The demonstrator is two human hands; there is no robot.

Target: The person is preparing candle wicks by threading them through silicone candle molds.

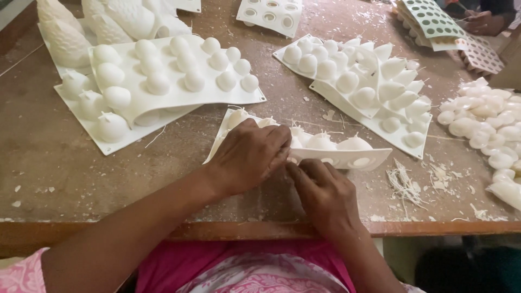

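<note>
A white silicone mould (347, 156) with rounded bumps and thin wicks lies near the table's front edge, tilted up on its side. My left hand (249, 154) is curled over its left end, gripping it. My right hand (323, 192) sits just below the mould's lower rim, fingertips pinching at the edge beside my left fingers. What the fingertips pinch is hidden.
More white moulds lie at the back left (163, 76) and back right (369, 81). Loose white wax pieces (488, 125) pile at the right. Cut wick scraps (404, 184) litter the brown table (54, 173). Another person's hand (483, 21) works at the far right corner.
</note>
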